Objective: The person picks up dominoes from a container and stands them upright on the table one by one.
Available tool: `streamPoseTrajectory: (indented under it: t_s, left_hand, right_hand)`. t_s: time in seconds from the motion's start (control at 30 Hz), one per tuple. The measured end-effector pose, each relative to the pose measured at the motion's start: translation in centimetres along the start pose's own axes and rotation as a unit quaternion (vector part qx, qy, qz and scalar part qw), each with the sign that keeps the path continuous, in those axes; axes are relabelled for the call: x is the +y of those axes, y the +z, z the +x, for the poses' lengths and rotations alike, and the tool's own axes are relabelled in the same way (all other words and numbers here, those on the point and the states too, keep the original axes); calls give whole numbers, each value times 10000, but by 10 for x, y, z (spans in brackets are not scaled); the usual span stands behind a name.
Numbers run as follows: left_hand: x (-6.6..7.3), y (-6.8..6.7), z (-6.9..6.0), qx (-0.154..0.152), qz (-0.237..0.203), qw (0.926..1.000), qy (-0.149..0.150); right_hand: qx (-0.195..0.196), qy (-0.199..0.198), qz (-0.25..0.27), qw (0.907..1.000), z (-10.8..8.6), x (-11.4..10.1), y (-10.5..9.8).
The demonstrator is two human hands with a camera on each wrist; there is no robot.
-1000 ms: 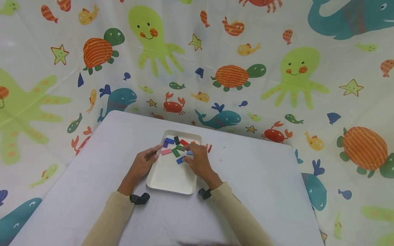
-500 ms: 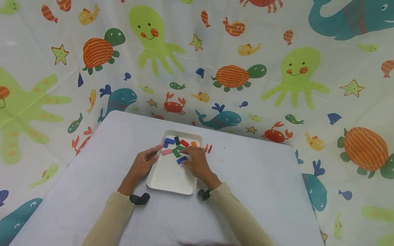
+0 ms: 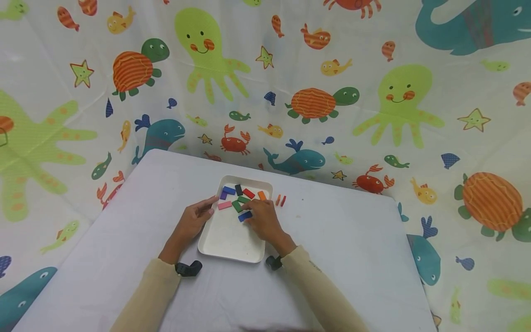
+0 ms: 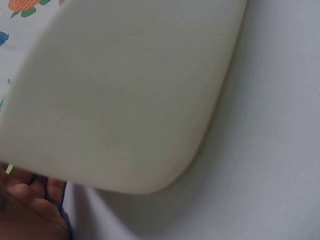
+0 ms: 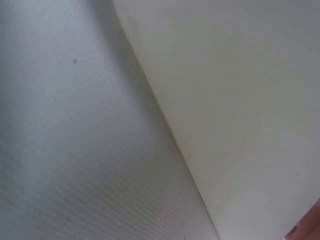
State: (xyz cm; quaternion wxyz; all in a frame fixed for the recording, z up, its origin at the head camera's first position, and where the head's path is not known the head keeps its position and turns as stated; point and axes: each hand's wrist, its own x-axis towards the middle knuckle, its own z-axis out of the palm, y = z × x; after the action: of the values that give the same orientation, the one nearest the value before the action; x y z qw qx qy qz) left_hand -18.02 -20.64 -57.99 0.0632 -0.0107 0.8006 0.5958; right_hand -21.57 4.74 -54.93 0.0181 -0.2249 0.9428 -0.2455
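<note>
Right grip [image 3: 264, 221] is beside the dark-blue block [image 3: 244, 216]; whether clamped, I cannot tell.

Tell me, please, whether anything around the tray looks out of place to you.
Yes: an orange block and a red block sit on the table, just right of the tray, while the other visible blocks lie inside it. They may be there deliberately. Nothing visible looks damaged.

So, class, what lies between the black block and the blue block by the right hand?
Two green blocks lie between the black block and that blue block, as the head view shows; neither wrist view shows any blocks.
</note>
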Motion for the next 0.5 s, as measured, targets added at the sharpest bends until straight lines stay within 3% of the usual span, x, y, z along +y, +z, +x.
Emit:
streamPoseTrajectory:
  t_s: [0.5]
  left_hand:
    - [-2, 0, 3, 14, 116, 9999, 66]
  right_hand:
    - [-126, -125, -19, 9998, 1, 2, 5]
